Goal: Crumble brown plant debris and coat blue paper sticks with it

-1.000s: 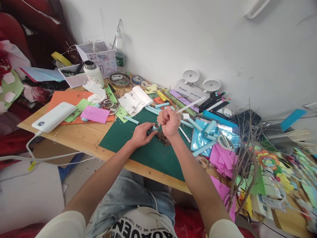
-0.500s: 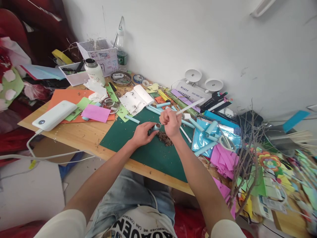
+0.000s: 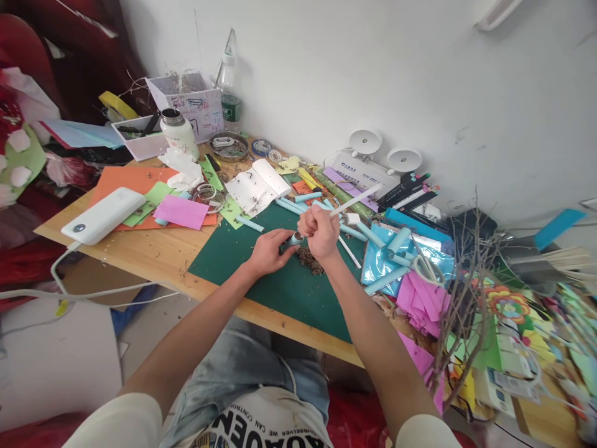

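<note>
Tube (image 3: 292, 241) in left fingers (image 3: 280, 236), crumbs (image 3: 298, 236) inside

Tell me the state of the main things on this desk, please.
Light-blue tube, held in the left hand, visible end open
White stick, clenched in the right hand, slanting
Brown bits, heaped on the green mat
Green mat, flat, partly covered
Power bank, white cable attached
White bottle, upright, mouth open
Clear bottle, upright
Other blue tubes, lying scattered

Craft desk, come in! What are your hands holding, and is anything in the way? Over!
Left hand: gripping light-blue tube. Right hand: closed around white stick. Brown bits heaped on green mat, close by. Over.
</note>
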{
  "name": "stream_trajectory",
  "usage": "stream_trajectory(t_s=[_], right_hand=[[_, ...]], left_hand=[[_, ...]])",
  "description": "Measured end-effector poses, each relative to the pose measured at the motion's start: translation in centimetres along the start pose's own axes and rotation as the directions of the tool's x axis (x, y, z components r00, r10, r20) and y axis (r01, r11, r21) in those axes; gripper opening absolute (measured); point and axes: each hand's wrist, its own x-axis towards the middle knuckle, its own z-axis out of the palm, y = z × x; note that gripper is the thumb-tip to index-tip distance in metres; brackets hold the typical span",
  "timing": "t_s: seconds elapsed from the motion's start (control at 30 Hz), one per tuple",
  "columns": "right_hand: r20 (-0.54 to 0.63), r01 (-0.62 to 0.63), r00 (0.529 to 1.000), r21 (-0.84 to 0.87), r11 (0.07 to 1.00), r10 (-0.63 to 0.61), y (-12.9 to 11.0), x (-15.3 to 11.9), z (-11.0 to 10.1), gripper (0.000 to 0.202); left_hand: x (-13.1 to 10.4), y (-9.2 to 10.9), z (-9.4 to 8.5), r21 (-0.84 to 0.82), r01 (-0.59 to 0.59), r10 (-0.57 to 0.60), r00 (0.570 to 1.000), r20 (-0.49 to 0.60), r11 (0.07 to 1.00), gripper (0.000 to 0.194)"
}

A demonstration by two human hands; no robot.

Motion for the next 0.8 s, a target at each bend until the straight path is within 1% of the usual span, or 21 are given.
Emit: stream_trajectory(t_s=[0.13,0.27,0.33,0.53,0.8], right_hand=[[0.043,-0.007,0.999,0.007,1.0,0.007,0.3,-0.2,0.3,0.06],[0.058,0.049,0.997,0.021,0.999,-0.05,0.6,-0.2,0.2,0.059],[0.061,0.057,0.996,0.021,0.998,-0.059,0.7,0.0,0.1,0.06],[-0.016,-0.009,1.0,0.038,0.999,0.01,0.4,0.5,0.4,0.061],[0.006,-0.023,1.0,0.05,0.998,0.023,0.1,0.5,1.2,0.063]], left_hand=[[0.0,0.0,0.0,0.008,-0.001,0.001,1.0,0.009,1.0,0.025],[0.0,-0.2,0.1,0.009,-0.008,0.008,1.0,0.007,1.0,0.024],[0.0,-0.2,0.1,0.007,-0.01,0.009,1.0,0.003,1.0,0.024],[-0.1,-0.2,0.2,0.012,-0.01,0.01,1.0,-0.003,1.0,0.026],[0.0,-0.2,0.2,0.029,-0.009,0.009,1.0,0.0,1.0,0.024]])
